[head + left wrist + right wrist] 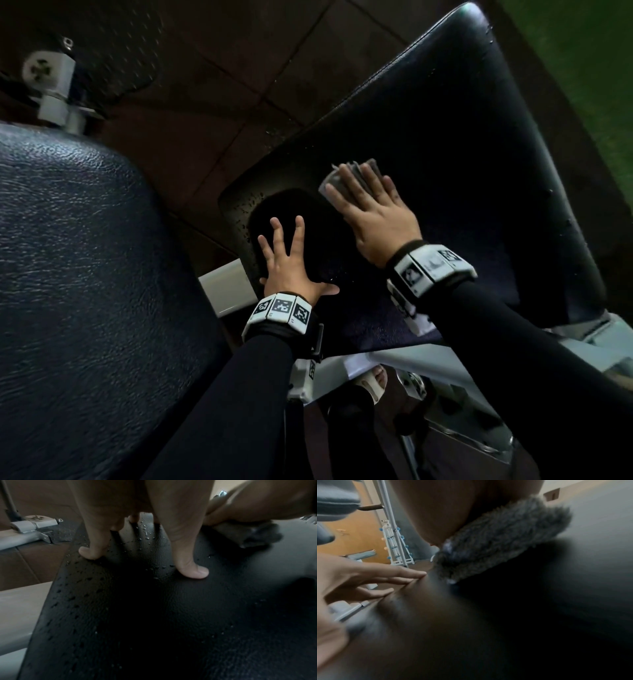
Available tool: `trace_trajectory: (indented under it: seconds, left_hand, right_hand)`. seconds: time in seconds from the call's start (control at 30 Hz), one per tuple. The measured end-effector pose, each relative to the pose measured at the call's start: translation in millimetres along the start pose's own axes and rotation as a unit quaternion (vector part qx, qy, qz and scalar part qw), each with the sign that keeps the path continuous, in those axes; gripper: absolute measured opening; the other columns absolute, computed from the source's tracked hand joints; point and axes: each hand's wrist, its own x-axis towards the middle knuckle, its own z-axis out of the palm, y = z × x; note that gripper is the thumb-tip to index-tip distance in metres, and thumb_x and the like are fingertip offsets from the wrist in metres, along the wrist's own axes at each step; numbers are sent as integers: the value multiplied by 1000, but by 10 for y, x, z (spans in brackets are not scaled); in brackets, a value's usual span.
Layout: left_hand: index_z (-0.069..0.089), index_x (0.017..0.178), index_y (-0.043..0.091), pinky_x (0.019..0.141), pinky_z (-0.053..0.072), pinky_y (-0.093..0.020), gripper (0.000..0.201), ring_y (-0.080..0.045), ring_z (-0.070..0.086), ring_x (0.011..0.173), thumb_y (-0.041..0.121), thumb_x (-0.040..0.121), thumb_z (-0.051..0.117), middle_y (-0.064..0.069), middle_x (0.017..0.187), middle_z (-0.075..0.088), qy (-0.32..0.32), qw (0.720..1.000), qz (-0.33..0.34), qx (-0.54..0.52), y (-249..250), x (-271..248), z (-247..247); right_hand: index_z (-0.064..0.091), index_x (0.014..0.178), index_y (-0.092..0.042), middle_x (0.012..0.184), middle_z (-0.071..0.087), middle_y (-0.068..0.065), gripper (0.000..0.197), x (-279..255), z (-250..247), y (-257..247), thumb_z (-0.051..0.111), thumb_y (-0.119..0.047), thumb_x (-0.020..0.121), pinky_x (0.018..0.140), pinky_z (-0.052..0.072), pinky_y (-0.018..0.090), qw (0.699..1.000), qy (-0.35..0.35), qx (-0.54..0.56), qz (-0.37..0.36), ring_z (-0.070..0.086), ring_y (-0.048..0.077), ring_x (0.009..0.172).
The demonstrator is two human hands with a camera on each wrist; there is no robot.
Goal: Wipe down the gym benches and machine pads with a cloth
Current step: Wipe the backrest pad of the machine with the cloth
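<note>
A black vinyl seat pad (462, 144) fills the middle and right of the head view, speckled with water drops near its left end. My right hand (370, 209) lies flat with straight fingers on a folded grey cloth (342, 174), pressing it onto the pad. In the right wrist view the fuzzy grey cloth (501, 538) shows under my palm. My left hand (291, 260) rests with spread fingers on the pad's near left part. From the left wrist camera, its fingertips (193, 572) touch the wet pad (137, 615), holding nothing.
A second dark padded bench (85, 274) stands close on the left. White metal frame parts (226, 291) sit between and below the pads. A bolted machine foot (51, 85) is on the brown tiled floor at top left. Green flooring (589, 68) lies at the far right.
</note>
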Motion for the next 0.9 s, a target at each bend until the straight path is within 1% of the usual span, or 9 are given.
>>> trace_trajectory:
  seconds: [0.1, 0.2, 0.3, 0.4, 0.53, 0.63, 0.73, 0.8, 0.9]
  left_hand:
    - [-30, 120, 62, 105, 30, -65, 136, -19, -28, 140, 41, 55, 87, 18, 147, -36, -1, 1000, -2, -6, 3, -2, -7]
    - [-29, 122, 61, 104, 31, -65, 136, -20, -28, 140, 40, 55, 87, 18, 147, -36, -2, 1000, 0, -8, 14, -3, -11]
    - [-28, 125, 60, 102, 31, -67, 137, -19, -28, 140, 40, 55, 87, 19, 146, -37, -2, 1000, -3, -6, 17, -5, -9]
    - [-26, 127, 60, 103, 28, -69, 136, -19, -28, 140, 40, 55, 87, 18, 147, -37, -3, 1000, -2, -9, 14, 1, -9]
    - [-26, 126, 60, 104, 26, -68, 135, -19, -29, 140, 39, 56, 87, 18, 147, -37, -7, 1000, 3, -17, 13, 4, -13]
    - [-25, 127, 60, 105, 26, -67, 135, -20, -28, 140, 38, 56, 88, 17, 149, -35, -8, 1000, 1, -17, 14, 0, -24]
    - [-25, 125, 60, 106, 25, -67, 134, -20, -27, 141, 38, 55, 88, 16, 150, -34, -10, 1000, 2, -21, 18, 6, -32]
    - [-26, 123, 61, 105, 27, -67, 134, -20, -27, 141, 38, 55, 88, 16, 149, -35, -9, 1000, -2, -17, 20, -2, -41]
    - [-26, 125, 61, 104, 29, -67, 136, -19, -27, 141, 39, 54, 88, 17, 149, -35, -3, 1000, -6, -13, 26, -8, -29]
  right_hand:
    - [9, 147, -39, 157, -1, -8, 70, -213, -49, 203, 45, -24, 89, 116, -4, 39, 999, 12, -17, 38, -4, 18, 145]
    - [9, 148, -37, 157, 0, -7, 71, -183, -178, 429, 47, -22, 89, 116, -6, 42, 994, 28, -24, 104, -2, 20, 145]
    - [5, 148, -38, 158, -6, -7, 72, 82, -329, 585, 44, -23, 90, 114, -10, 41, 986, 39, -2, 163, -8, 21, 145]
    - [4, 148, -37, 158, -9, -5, 72, 484, -400, 513, 41, -20, 89, 115, -9, 42, 980, 55, 23, 190, -12, 25, 144]
    - [4, 148, -38, 158, -11, -5, 71, 904, -397, 244, 37, -17, 89, 113, -13, 44, 985, 43, 27, 164, -16, 28, 143]
    - [3, 147, -40, 157, -11, -7, 71, 930, -307, 49, 38, -17, 90, 111, -16, 43, 992, 34, 16, 116, -18, 25, 143]
    - [3, 147, -42, 157, -9, -10, 71, 707, -185, -88, 40, -19, 91, 112, -14, 40, 998, 19, 20, 55, -17, 21, 143]
    - [4, 147, -43, 157, -6, -12, 75, 470, -130, -94, 43, -19, 87, 113, -12, 39, 1000, -1, 18, 21, -14, 18, 144]
    - [11, 146, -43, 157, 3, -12, 78, 99, -98, 27, 47, -18, 82, 114, -10, 41, 1000, 11, 1, 25, -5, 16, 145]
